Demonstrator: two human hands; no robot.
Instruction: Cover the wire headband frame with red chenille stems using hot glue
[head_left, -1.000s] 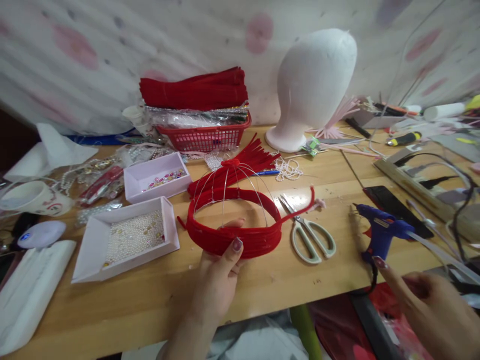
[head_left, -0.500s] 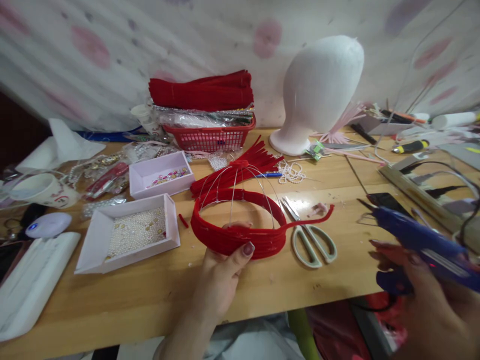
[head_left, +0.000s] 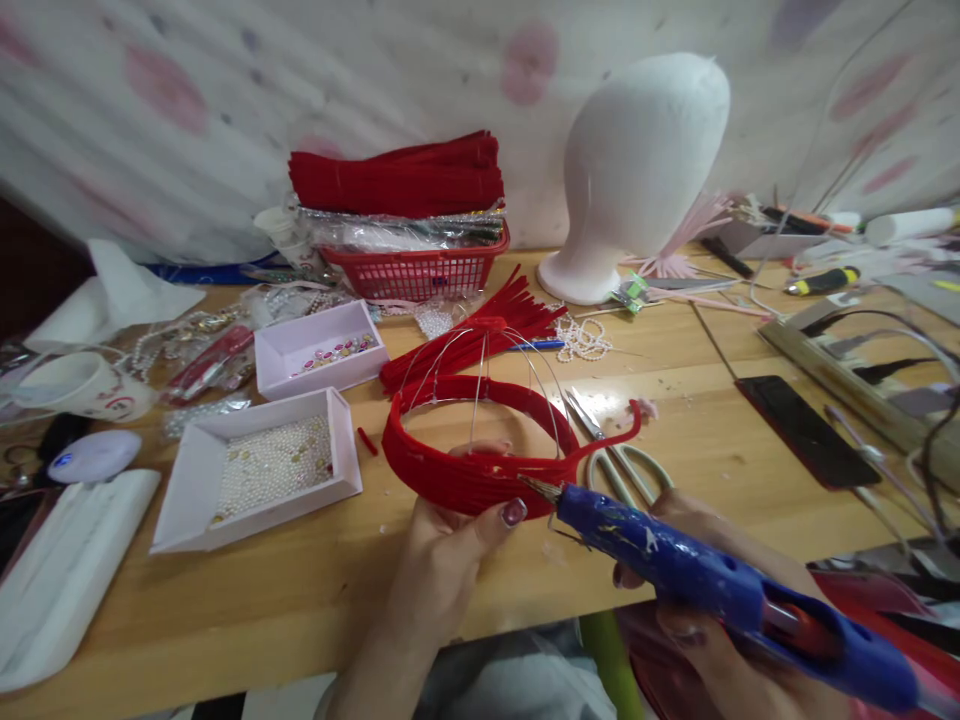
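Note:
My left hand (head_left: 450,550) grips the near side of a round wire frame (head_left: 420,478), its band wrapped in red pipe cleaners. Thin bare wires arch up from the band to a red piece on top. A loose red pipe cleaner end (head_left: 619,432) sticks out to the right. My right hand (head_left: 712,610) is wrapped around a blue hot glue gun (head_left: 660,550), whose nozzle points left and reaches the front of the band; whether it touches, I cannot tell. Scissors (head_left: 630,470) lie behind the gun, partly covered.
White boxes hold pearl beads (head_left: 277,455) and gems (head_left: 334,355). A red basket (head_left: 420,272) carries red pipe cleaner bundles. A white foam head (head_left: 637,180) stands at the back. On the right lie a phone (head_left: 806,430) and a power strip (head_left: 847,370) with cables.
My right hand has brought the glue gun left from the table's right side to the red band. The frame has turned slightly in my left hand, its loose end shifting left.

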